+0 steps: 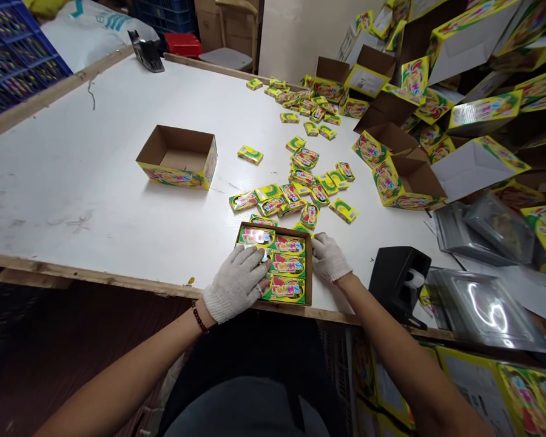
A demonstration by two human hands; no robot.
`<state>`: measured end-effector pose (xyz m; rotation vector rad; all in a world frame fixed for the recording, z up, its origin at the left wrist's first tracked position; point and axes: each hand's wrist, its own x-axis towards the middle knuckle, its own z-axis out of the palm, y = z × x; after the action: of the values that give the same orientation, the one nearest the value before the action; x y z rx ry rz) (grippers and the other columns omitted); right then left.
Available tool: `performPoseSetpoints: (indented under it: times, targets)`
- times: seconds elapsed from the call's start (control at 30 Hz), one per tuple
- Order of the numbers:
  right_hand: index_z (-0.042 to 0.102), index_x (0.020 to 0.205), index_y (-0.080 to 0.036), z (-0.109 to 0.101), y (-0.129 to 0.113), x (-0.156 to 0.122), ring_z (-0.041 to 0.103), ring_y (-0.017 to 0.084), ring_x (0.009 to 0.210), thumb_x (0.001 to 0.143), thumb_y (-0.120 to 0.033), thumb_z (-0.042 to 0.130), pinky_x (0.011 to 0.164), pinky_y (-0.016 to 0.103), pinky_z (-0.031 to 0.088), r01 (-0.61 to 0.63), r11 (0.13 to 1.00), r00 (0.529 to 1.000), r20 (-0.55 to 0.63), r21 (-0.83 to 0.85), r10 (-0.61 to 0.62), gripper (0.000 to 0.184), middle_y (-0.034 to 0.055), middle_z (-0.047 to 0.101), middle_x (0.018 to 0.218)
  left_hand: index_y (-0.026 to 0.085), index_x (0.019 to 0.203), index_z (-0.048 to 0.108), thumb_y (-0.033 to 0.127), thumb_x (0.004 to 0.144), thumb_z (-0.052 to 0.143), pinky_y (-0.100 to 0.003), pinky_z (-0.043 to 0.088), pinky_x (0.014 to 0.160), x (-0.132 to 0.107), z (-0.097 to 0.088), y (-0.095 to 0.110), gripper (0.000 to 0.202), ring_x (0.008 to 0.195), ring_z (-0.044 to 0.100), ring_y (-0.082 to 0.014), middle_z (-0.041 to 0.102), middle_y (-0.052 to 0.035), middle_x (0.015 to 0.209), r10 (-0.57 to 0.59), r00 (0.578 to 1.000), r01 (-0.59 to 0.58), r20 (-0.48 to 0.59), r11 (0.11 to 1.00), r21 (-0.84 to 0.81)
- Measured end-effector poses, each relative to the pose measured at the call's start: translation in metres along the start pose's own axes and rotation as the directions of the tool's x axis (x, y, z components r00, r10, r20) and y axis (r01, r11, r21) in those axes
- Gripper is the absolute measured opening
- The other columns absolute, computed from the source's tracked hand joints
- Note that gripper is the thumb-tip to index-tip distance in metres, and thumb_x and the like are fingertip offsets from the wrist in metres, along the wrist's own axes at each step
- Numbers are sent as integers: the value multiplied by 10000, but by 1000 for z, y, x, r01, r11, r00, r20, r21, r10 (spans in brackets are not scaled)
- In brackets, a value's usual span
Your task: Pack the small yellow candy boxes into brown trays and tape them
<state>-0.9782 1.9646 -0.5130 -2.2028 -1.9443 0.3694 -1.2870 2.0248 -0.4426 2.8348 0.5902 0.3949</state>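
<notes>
Left of and beyond the box, an open carton [177, 176] stands apart; the left hand [237, 284] lies across the box's left side, fingers loosely bent on the packs, any grip hidden. The box [309, 272] sits at the near edge, its visible layer looking nearly complete, though the hand covers part; loose packs [305, 159] behind it remain outside. The right hand [330, 258], half-curled, steadies the box's right wall. The scuffed white tabletop [73, 176] spreads around the box; far left are crates [20, 57], beyond it a chair [227, 58], to its right a tape dispenser [394, 276], plastic trays [491, 312] and heaped cartons [485, 115].
</notes>
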Motion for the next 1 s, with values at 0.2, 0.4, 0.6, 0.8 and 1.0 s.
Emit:
performPoseSetpoints:
  times: [0.2,0.4,0.6,0.8,1.0]
  targets:
    - [579,1067,-171,4,16,-12,590,212,858,751,-409,573,797,367,510,-216,777,945,-73,591,318,395,83,626,976,132,1224,636,314,971,503,-479,365,1168,-2,-1,3,338,1268,529,-277,643,-122,1304,-26,999,26,-20,1000,-10]
    - [455,1110,-214,15,19,5,593,138,597,663,-478,629,514,279,501,-333,179,712,123,926,691,547,19,636,882,147,1168,664,307,961,519,-488,391,1153,-6,4,0,300,1251,548,-279,659,-116,1280,-25,996,23,-89,999,-25]
    - [583,980,-185,-15,8,12,523,117,593,634,-483,655,513,261,458,-289,355,747,-23,889,665,461,22,622,838,155,1165,653,280,977,495,-447,391,1173,-11,10,-1,276,1224,586,-232,677,-105,1251,-51,986,34,-161,993,-111]
    - [604,976,-196,-62,-65,41,533,148,688,698,-392,654,635,281,465,-78,685,991,-18,724,132,344,-3,618,801,151,1099,659,311,964,520,-454,387,1167,-9,3,3,251,1202,584,-245,682,-103,1200,-71,991,61,-112,994,-94]
    - [644,770,-188,-43,-121,71,528,163,781,770,-220,624,709,276,435,122,897,991,-5,425,-133,38,24,595,837,152,1054,658,300,963,514,-430,433,1102,-5,-7,9,226,1141,592,-244,679,-102,1145,-92,995,91,-34,995,-51]
